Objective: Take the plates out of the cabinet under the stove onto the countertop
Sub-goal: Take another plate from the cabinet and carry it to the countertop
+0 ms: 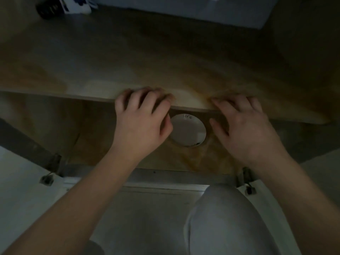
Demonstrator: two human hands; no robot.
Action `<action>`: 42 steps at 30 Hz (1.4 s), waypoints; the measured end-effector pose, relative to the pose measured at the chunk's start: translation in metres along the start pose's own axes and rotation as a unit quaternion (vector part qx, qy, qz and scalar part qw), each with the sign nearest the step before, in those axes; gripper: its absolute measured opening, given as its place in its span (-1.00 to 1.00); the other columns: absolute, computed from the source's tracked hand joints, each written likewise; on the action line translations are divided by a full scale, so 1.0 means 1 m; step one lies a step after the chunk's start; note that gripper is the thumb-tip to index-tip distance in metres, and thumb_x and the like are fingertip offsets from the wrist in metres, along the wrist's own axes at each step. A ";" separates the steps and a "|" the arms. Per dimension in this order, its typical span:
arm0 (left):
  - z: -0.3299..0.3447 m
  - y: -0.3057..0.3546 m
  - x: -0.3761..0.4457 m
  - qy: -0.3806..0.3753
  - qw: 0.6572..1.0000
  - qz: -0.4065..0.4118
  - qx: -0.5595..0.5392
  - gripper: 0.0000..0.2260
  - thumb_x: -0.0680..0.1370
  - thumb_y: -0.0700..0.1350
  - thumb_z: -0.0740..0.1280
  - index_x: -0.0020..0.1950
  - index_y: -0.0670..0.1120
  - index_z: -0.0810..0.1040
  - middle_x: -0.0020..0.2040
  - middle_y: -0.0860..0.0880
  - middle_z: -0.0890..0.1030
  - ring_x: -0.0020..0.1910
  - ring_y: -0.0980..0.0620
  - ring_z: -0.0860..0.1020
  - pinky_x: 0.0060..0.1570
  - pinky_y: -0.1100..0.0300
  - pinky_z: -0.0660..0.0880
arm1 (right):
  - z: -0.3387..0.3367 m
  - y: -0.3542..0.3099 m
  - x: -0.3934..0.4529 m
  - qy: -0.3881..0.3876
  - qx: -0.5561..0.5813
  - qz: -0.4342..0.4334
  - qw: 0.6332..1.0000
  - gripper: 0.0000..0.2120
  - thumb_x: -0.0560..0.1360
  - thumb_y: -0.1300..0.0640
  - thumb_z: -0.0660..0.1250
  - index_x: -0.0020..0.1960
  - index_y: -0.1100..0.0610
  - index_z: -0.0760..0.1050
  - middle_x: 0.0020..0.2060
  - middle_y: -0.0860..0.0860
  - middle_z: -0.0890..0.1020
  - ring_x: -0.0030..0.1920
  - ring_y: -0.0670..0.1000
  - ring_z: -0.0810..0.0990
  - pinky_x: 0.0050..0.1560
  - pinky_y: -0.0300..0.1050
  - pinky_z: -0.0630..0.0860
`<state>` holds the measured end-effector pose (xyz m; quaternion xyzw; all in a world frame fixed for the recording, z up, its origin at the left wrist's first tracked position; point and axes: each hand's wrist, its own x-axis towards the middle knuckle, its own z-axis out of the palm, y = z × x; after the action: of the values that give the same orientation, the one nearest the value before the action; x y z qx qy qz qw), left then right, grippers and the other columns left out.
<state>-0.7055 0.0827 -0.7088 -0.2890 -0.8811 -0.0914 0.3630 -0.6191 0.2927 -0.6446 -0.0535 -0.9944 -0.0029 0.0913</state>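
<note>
A round white plate (187, 130) lies on the wooden floor of the open cabinet (88, 137), just under the front edge of a wooden shelf (55, 95). It shows a small printed mark near its far rim. My left hand (141, 124) hovers at the plate's left side, fingers apart, thumb close to the rim. My right hand (244, 127) is at the plate's right side, fingers spread, a little apart from it. Both sets of fingertips reach over the shelf edge and are blurred. Neither hand holds anything.
The view is dim. The shelf top (165, 57) stretches away, with a dark jar (47, 10) and a white-and-blue package (77, 4) at its far left. Open white cabinet doors with hinges (46, 179) (248, 188) flank me. My grey-clad knee (220, 218) is below.
</note>
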 end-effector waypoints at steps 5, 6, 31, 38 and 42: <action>-0.010 0.002 0.002 -0.044 0.999 -0.009 -0.004 -0.66 0.55 0.00 0.22 0.31 0.00 0.52 0.26 -0.07 0.56 0.28 -0.15 0.47 0.29 -0.21 0.27 | -0.002 -0.003 -0.004 0.009 -0.002 -0.003 1.000 -0.52 0.57 -0.09 0.21 0.46 -0.02 0.30 0.32 0.11 0.43 0.25 0.19 0.35 0.16 0.15 0.43; -0.010 0.002 0.002 -0.047 0.999 -0.008 -0.001 -0.66 0.55 0.00 0.23 0.31 0.00 0.52 0.26 -0.07 0.56 0.27 -0.15 0.47 0.29 -0.22 0.28 | -0.001 -0.003 -0.005 0.013 -0.004 -0.004 1.000 -0.52 0.57 -0.08 0.22 0.46 -0.01 0.30 0.32 0.12 0.43 0.25 0.19 0.36 0.15 0.15 0.43; -0.012 -0.005 -0.014 -0.118 0.992 0.036 0.020 -0.38 0.53 -0.02 0.25 0.57 -0.05 0.18 0.51 -0.11 0.31 0.52 -0.12 0.21 0.49 -0.23 0.04 | 0.131 0.048 -0.058 -0.013 0.149 -0.107 0.983 -0.54 0.56 0.11 0.32 0.44 0.12 0.39 0.43 0.05 0.41 0.45 0.12 0.32 0.35 0.12 0.39; -0.022 -0.002 -0.011 -0.146 0.989 0.037 0.006 -0.44 0.56 0.03 0.16 0.55 -0.06 0.22 0.51 -0.10 0.33 0.53 -0.11 0.22 0.48 -0.24 0.08 | 0.239 0.061 -0.013 -0.179 0.085 -0.112 0.974 -0.44 0.62 0.04 0.18 0.57 0.07 0.10 0.56 0.04 0.16 0.53 0.08 0.14 0.46 -0.09 0.09; -0.028 0.001 -0.009 -0.145 0.989 0.027 -0.014 -0.50 0.58 -0.01 0.18 0.52 -0.08 0.27 0.49 -0.11 0.37 0.52 -0.11 0.25 0.46 -0.26 0.12 | 0.271 0.058 0.015 -0.278 0.053 -0.085 0.955 -0.38 0.62 -0.01 0.15 0.59 0.06 -0.03 0.59 0.04 0.04 0.55 0.09 0.04 0.48 -0.07 0.02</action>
<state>-0.6836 0.0693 -0.6952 -0.3283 -0.9148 -0.0509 0.2297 -0.6764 0.3556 -0.9086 0.0376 -0.9801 0.0571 -0.1865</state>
